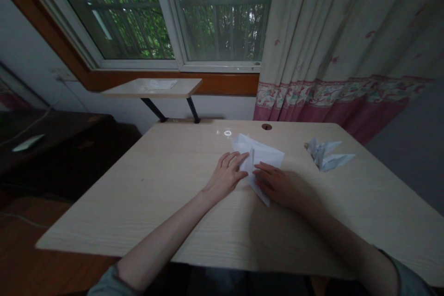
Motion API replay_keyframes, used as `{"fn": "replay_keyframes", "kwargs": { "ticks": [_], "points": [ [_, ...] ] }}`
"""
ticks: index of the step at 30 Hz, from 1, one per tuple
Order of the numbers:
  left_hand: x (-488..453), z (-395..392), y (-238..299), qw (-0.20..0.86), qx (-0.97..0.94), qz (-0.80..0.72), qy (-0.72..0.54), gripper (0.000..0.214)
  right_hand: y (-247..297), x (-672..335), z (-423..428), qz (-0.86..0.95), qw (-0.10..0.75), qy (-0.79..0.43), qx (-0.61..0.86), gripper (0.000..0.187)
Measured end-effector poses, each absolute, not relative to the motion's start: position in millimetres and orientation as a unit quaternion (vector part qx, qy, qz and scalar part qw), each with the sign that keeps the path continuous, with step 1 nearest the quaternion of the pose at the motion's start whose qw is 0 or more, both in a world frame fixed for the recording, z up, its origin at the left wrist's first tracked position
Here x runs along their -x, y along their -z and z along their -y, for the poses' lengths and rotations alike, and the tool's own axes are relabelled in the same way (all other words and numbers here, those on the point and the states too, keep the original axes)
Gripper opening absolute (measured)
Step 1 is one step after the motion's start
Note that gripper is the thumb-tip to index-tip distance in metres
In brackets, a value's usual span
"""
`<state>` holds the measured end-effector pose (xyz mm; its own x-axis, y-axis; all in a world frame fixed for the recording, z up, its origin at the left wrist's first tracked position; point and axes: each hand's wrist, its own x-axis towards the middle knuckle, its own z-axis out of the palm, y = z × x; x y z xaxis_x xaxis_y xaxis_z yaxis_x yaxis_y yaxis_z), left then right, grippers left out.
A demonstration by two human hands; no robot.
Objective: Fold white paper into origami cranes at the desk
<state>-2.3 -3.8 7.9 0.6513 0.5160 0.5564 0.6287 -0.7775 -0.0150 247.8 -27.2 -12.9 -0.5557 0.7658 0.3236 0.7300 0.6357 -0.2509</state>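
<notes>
A partly folded sheet of white paper lies on the wooden table, with one pointed corner toward me. On its left part rests my left hand, palm down with the fingers stretched out. My right hand lies on the paper's right side, its fingers extended toward the middle fold. Both hands press on the sheet and neither grips it. A small upright flap shows between the fingertips. Parts of the paper are hidden under the hands.
Folded white paper pieces stand at the table's right. A raised shelf on black legs sits at the back left, with white paper on it. A round cable hole is near the back edge. Behind are a window and a curtain.
</notes>
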Motion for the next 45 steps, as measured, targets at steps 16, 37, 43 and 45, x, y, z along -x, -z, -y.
{"fn": "replay_keyframes", "kwargs": {
  "ticks": [16,37,43,45],
  "points": [
    [4,2,-12,0.128,0.877,0.367,0.281,0.013,-4,-244,31,0.895,0.159,-0.015,0.416,0.034],
    [8,-2,-10,0.072,0.869,0.396,0.288,0.013,6,-244,30,0.892,0.221,-0.031,0.394,0.037],
    [8,-1,-11,0.072,0.869,0.399,0.284,0.015,7,-245,29,0.890,0.222,-0.034,0.396,0.036],
    [8,-1,-11,0.073,0.868,0.399,0.286,0.016,7,-244,29,0.891,0.219,-0.039,0.396,0.035]
  ]
}}
